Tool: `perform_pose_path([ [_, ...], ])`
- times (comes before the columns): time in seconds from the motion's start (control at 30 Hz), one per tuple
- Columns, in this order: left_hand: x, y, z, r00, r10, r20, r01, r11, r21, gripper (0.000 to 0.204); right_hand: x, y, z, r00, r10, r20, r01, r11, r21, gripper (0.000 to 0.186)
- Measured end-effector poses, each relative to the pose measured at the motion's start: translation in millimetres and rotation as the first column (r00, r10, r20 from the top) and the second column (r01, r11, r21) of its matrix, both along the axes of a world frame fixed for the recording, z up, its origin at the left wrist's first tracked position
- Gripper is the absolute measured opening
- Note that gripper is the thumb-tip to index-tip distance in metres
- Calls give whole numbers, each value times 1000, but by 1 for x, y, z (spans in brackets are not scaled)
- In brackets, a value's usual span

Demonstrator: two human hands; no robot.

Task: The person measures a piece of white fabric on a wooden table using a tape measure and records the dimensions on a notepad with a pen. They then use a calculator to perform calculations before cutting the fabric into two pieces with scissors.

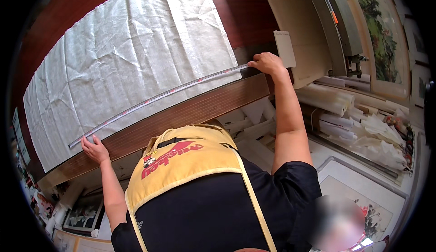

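Note:
A long, thin tape measure (177, 89) runs taut at a slant over a wrinkled, whitish sheet of cloth or paper (122, 52), close to the sheet's near edge. Toward its lower left end, my left hand (96, 151) has its fingertips on the tape, with a short bit of the tape sticking out past them. At the sheet's right edge, my right hand (269, 64) is closed on the tape's other end. Whatever lies inside that fist is hidden by the fingers.
Below the sheet is a dark red table (245, 11) with a brown front edge (190, 111). A white rectangular card (284, 49) lies beside my right hand. Further right stand a long machine (334, 29), a landscape painting (374, 29) and a shelf of paper rolls (329, 98).

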State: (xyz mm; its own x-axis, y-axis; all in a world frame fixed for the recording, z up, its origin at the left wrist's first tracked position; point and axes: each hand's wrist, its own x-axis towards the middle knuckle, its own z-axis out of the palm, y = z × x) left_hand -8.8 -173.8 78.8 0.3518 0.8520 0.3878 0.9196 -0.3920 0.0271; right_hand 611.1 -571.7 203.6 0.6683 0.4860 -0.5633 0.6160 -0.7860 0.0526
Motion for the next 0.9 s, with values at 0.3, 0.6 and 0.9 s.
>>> perform_pose_path([
  [0.3, -4, 5, -3, 1000, -2, -31, 2, 1000, 7, 50, -7, 6, -14, 999, 38, -12, -38, 999, -13, 39],
  [0.6, -2, 3, -4, 1000, -24, 5, 24, 999, 32, 50, -10, 11, -11, 999, 43, 3, -43, 996, -73, 42],
  [0.9, 0, 2, -3, 1000, -15, 0, 15, 1000, 21, 52, -10, 14, -9, 999, 40, 33, -36, 993, -112, 42],
])
